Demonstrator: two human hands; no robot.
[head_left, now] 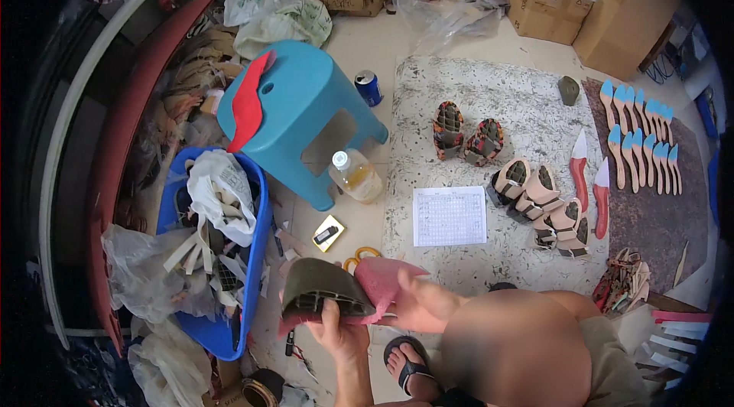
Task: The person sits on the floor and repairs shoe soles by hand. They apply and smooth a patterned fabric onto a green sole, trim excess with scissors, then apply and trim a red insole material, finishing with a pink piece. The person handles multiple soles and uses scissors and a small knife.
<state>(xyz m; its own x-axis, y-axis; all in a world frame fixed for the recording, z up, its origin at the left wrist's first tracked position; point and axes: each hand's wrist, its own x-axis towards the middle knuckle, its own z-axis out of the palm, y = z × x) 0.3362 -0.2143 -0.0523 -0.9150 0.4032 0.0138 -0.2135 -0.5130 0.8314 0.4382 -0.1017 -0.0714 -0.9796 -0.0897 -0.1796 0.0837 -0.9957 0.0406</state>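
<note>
Dark lettering on two cardboard boxes, illegibly small print on a white gridded sheet

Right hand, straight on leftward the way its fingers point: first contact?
Likely the pinkish-red sheet, which the right hand already seems to touch; the dark green piece sits beyond. Depth is unclear.

sole in left hand, right of bin | strip on stool | can right of stool | bottle before can | sheet on board, sandals behind and right | insoles on mat, far right
</note>
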